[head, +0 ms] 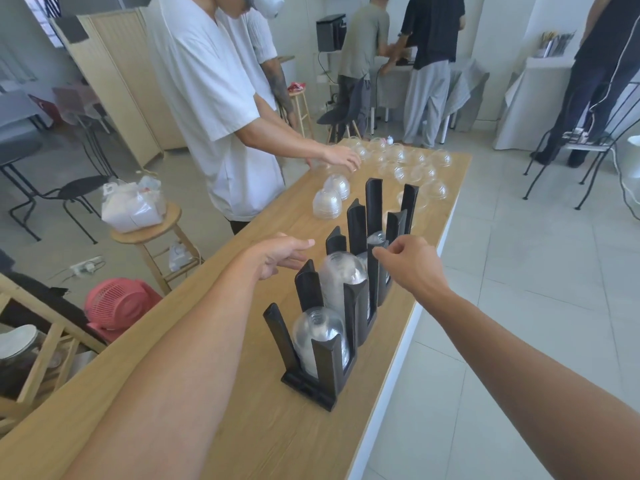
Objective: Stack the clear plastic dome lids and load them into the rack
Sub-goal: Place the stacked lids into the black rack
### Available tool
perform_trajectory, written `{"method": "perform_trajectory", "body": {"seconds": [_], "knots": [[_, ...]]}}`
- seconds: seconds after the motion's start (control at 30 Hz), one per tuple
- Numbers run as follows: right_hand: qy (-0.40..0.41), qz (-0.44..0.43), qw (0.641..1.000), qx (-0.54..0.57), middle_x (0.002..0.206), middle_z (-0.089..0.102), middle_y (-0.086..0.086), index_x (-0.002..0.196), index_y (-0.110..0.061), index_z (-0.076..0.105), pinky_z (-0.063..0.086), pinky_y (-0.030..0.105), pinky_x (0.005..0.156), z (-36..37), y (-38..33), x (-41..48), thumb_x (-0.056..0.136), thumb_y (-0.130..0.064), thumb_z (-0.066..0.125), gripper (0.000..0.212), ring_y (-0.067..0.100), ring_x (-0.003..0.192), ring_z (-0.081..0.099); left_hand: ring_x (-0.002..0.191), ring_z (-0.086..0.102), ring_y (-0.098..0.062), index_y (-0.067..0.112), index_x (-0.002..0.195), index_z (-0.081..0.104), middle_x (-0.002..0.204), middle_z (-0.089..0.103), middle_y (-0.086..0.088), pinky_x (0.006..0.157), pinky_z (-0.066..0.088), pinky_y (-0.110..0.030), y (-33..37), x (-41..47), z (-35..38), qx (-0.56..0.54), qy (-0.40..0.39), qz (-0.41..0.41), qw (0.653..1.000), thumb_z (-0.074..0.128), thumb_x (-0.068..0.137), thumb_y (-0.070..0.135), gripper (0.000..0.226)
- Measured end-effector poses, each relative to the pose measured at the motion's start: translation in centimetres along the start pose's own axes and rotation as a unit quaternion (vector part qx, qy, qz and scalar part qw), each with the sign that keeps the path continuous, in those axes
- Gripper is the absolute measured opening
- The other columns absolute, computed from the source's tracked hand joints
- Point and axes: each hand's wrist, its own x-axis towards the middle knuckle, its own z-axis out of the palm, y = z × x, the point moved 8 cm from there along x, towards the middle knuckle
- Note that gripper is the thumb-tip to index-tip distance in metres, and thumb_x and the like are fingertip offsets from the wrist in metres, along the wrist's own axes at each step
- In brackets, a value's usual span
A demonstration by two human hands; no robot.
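A black slotted rack (pixel 358 216) runs along the wooden table (pixel 270 427). Its near slots hold stacks of clear dome lids (pixel 320 337), a taller stack (pixel 343 275) and a low one (pixel 377 239) farther along. My left hand (pixel 282 256) reaches forward left of the rack, fingers relaxed, holding nothing. My right hand (pixel 410 261) hovers right of the rack's middle slots with loosely curled fingers, its thumb and forefinger close together near a rack post; nothing shows between them. Two short lid stacks (pixel 327 202) stand past my left hand. Several loose lids (pixel 408 164) cover the far end.
A person in a white shirt (pixel 207 109) stands at the table's left side, one hand (pixel 341 157) over the far lids. A wooden stool with bags (pixel 138 216) and a pink fan (pixel 119 304) stand left of the table. Other people stand at the back.
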Motion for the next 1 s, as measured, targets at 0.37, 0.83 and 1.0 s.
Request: {"method": "perform_trajectory", "body": {"seconds": [0.37, 0.83, 1.0], "knots": [[-0.092, -0.203, 0.975, -0.021, 0.082, 0.068, -0.008, 0.085, -0.021, 0.067, 0.057, 0.033, 0.067, 5.5, -14.6, -7.2, 0.085, -0.037, 0.061, 0.017, 0.015, 0.077, 0.066, 0.107, 0.061, -0.019, 0.014, 0.13, 0.057, 0.119, 0.063, -0.003, 0.099, 0.042, -0.041, -5.9, -9.8, -11.4, -0.017, 0.185, 0.007, 0.983, 0.062, 0.094, 0.036, 0.042], [-0.506, -0.227, 0.82, -0.141, 0.134, 0.057, 0.005, 0.135, -0.019, 0.055, 0.047, 0.036, 0.096, 31.0, -15.5, -25.6, 0.084, -0.057, 0.067, 0.064, 0.022, 0.11, 0.059, 0.109, 0.055, -0.023, 0.015, 0.135, 0.053, 0.125, 0.054, -0.003, 0.091, 0.05, -0.045, -32.6, -30.5, -17.4, -0.137, 0.351, -0.223, 0.899, 0.067, 0.091, 0.04, 0.053], [-0.614, -0.136, 0.764, -0.144, 0.109, 0.053, 0.002, 0.134, -0.019, 0.051, 0.052, 0.029, 0.062, 37.5, -12.3, -32.1, 0.081, -0.057, 0.071, 0.068, 0.019, 0.083, 0.058, 0.107, 0.059, -0.028, 0.01, 0.131, 0.054, 0.119, 0.057, -0.009, 0.087, 0.053, -0.043, -39.8, -35.4, -14.4, -0.171, 0.336, -0.283, 0.882, 0.064, 0.093, 0.038, 0.048]]}}
